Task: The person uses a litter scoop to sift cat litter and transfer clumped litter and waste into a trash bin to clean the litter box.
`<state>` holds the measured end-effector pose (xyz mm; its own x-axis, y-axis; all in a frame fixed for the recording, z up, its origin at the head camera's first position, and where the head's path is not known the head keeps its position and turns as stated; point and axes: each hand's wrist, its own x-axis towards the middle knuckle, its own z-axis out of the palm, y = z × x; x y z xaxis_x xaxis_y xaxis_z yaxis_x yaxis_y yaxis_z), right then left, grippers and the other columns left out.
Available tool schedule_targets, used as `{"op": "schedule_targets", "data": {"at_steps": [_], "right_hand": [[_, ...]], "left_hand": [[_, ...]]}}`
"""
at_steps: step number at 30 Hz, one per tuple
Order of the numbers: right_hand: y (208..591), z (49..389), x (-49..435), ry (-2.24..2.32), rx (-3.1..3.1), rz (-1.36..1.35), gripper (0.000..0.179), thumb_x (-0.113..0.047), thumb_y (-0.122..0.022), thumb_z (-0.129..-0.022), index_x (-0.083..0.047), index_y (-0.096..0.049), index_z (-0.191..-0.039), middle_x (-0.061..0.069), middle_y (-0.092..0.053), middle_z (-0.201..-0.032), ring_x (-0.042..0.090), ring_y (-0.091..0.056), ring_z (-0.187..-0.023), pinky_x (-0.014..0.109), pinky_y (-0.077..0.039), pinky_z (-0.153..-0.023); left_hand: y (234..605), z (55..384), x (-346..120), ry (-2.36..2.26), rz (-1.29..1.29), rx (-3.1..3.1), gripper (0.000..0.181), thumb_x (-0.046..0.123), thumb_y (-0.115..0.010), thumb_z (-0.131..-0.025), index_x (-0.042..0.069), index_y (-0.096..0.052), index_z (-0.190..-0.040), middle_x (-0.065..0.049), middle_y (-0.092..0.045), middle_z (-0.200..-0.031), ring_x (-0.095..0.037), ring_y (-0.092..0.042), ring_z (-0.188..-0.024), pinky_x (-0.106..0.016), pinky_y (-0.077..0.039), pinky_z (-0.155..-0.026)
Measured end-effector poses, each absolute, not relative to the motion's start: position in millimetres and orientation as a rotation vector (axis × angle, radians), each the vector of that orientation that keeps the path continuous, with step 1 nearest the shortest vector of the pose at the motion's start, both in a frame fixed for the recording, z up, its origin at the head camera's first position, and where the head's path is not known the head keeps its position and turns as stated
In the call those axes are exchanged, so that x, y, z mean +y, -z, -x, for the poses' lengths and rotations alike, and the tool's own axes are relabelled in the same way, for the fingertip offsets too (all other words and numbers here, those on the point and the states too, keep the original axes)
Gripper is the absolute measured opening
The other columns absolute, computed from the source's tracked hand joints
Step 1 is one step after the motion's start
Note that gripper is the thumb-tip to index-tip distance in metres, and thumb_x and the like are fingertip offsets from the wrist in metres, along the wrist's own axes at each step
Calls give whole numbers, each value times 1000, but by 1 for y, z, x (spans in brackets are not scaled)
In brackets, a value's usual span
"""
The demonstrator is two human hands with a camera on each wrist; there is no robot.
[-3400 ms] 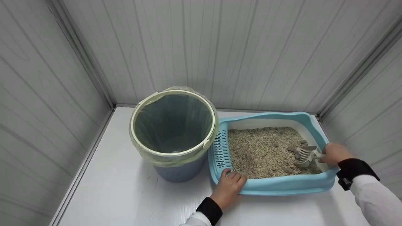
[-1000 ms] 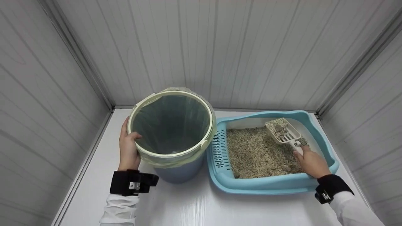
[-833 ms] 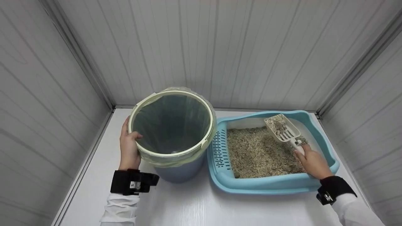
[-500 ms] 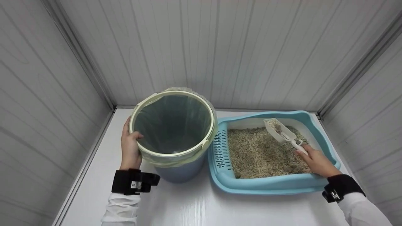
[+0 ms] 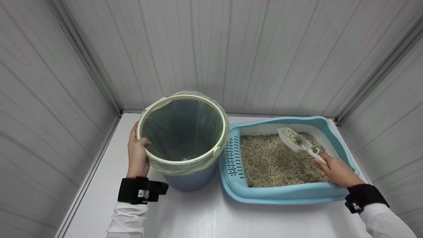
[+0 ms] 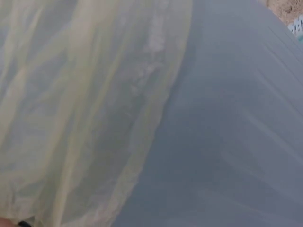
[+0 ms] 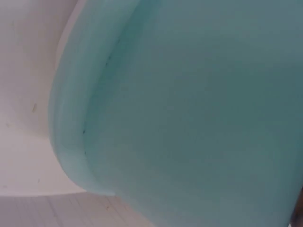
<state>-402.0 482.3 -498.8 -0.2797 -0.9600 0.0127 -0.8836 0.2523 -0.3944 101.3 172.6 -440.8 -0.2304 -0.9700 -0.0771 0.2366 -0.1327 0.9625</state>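
With the thumb over its rim and the fingers along the outside, my left hand (image 5: 137,158) grips the trash bin (image 5: 190,182). A thin yellowish bag (image 6: 85,113) lines the bin and folds down outside it. My right hand (image 5: 340,172) holds a white slotted litter scoop (image 5: 293,142) by its handle. Pale litter and a darker clump lie in the scoop, which is tilted over the litter (image 5: 267,162). That litter fills the light blue litter box (image 5: 290,195), whose outer wall takes up most of the right wrist view.
Bin and box stand side by side on a white table (image 5: 185,218), the box's slotted ledge (image 5: 233,158) facing the bin. Grey panel walls (image 5: 211,56) close in the back and both sides. A small dark clump (image 5: 250,183) lies at the litter's front left corner.
My left hand has gone from the box's front edge to the bin's rim. The scoop has risen from the litter's right side with litter in it, and it has rolled sideways within the last second.
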Motion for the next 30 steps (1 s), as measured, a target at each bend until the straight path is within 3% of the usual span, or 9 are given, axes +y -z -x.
{"op": "schedule_targets", "data": {"at_steps": [6, 15, 24, 30], "right_hand": [[498, 401, 486, 377, 2459, 1885, 33, -30, -54, -96, 0, -54, -109, -2, -43, -53, 13, -45, -46, 35, -38, -46], [499, 397, 489, 429, 2520, 1971, 29, -20, -65, -87, -4, -55, -109, 2, -52, -58, 15, -48, -46, 34, -37, -41], [494, 398, 489, 494, 2351, 1725, 47, -31, -55, -95, 5, -51, -125, -1, -47, -59, 11, -41, -50, 29, -34, -48], [489, 397, 488, 614, 2190, 1672, 31, -25, -50, -98, 0, -60, -112, -3, -47, -65, 5, -37, -51, 24, -34, -49]], "left_hand": [[440, -101, 173, 1566, -965, -1116, 86, -13, -29, -77, 23, -13, -153, 1, -6, -159, -20, -8, -145, -40, -18, -115], [440, -100, 172, 1550, -986, -1132, 86, -13, -30, -76, 23, -14, -153, 2, -8, -159, -19, -10, -145, -38, -19, -115], [440, -100, 173, 1533, -1020, -1155, 86, -12, -31, -77, 24, -14, -153, 3, -9, -159, -18, -10, -145, -40, -19, -115], [440, -100, 172, 1535, -1016, -1148, 86, -13, -30, -76, 23, -14, -153, 3, -8, -159, -17, -10, -145, -38, -19, -115]]}}
